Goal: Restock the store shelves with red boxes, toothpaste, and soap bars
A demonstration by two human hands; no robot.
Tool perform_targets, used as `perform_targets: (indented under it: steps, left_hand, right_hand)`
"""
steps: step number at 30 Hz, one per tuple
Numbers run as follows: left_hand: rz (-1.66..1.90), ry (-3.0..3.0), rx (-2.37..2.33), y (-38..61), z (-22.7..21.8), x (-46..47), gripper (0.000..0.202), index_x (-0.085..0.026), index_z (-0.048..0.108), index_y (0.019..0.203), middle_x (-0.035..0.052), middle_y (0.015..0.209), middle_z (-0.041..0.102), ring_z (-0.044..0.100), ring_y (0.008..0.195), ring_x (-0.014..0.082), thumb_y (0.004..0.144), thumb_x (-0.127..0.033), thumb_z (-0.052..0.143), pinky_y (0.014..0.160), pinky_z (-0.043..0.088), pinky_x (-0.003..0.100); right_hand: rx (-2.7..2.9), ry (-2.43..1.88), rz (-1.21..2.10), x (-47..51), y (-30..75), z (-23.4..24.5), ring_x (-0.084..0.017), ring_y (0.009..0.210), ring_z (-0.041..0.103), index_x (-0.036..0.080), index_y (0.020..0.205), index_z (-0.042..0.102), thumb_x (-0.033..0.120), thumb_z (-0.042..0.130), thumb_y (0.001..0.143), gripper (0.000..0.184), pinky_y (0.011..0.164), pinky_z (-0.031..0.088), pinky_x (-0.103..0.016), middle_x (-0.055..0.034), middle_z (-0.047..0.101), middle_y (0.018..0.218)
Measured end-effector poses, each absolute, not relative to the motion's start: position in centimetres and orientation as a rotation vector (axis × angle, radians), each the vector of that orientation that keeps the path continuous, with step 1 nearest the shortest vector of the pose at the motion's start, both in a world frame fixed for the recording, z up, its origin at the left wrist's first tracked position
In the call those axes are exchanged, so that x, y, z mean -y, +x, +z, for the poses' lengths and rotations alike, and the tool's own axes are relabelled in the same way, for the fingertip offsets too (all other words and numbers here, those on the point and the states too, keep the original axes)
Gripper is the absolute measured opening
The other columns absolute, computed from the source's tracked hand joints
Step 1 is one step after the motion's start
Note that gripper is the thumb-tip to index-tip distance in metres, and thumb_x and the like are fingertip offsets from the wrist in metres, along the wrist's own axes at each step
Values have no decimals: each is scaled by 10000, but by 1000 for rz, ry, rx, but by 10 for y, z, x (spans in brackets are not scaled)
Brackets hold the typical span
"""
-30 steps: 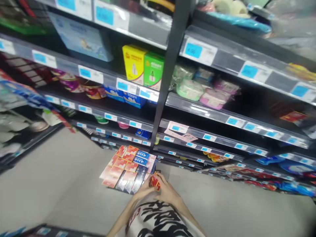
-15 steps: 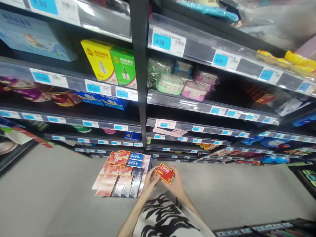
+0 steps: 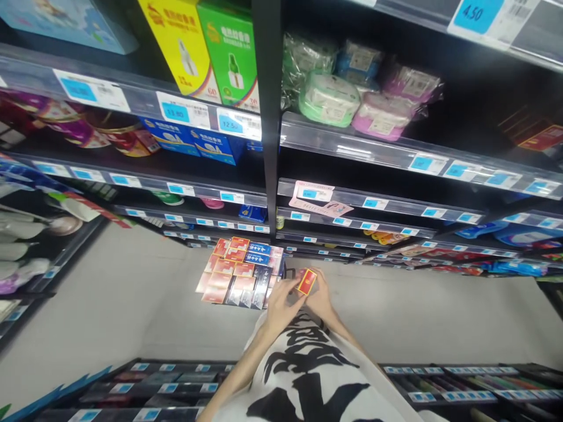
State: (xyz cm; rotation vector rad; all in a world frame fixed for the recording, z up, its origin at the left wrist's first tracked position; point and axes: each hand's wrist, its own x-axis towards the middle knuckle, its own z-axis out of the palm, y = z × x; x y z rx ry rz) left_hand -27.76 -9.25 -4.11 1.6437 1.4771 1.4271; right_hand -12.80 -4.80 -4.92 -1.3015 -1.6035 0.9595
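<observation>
Small red box [image 3: 307,282] pinched between left hand [image 3: 281,300] and right hand [image 3: 320,299], just right of the boxes laid out flat on the floor [image 3: 240,274]. Not yet set down; shelves [image 3: 352,149] above stocked.

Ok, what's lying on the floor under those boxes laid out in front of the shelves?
The spread of boxes rests on the grey floor; whatever lies beneath is covered. Beside it, the left hand and right hand hold a small red box.
</observation>
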Motion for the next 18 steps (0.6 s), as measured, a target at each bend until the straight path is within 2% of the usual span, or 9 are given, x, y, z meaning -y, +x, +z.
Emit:
perform_targets:
  steps: [4, 9, 12, 18]
  left_hand:
    - [1347, 2075, -1141, -283, -37, 92, 432, -304, 697, 1329, 70, 1231, 775, 711, 1148, 252, 935, -131, 655, 999, 562, 432]
    - [1244, 2072, -970, -286, -44, 89, 444, -300, 654, 1391, 78, 1289, 749, 657, 1283, 245, 987, -138, 570, 1075, 532, 456]
    - [1185, 2071, -933, -287, -51, 90, 429, -301, 654, 1391, 78, 1297, 745, 641, 1310, 250, 998, -158, 561, 1079, 524, 459]
    - [1150, 2102, -899, -293, -51, 91, 429, -314, 658, 1385, 68, 1293, 745, 663, 1273, 255, 995, -159, 574, 1033, 531, 445]
  right_hand:
    - [1316, -1216, 1118, 52, -132, -47, -291, 1229, 683, 240, 1174, 614, 304, 779, 765, 445, 1089, 550, -503, -118, 715, 1286]
    - [1142, -1238, 1144, 56, -130, -50, -318, 1290, 656, 240, 1159, 595, 376, 828, 731, 506, 1100, 552, -546, -132, 702, 1338]
    - [1124, -1218, 1157, 57, -129, -50, -319, 1289, 658, 238, 1170, 601, 364, 851, 716, 533, 1096, 560, -534, -131, 703, 1341]
    - [1118, -1166, 1191, 57, -129, -44, -298, 1276, 670, 247, 1159, 629, 304, 833, 742, 467, 1088, 567, -509, -103, 726, 1304]
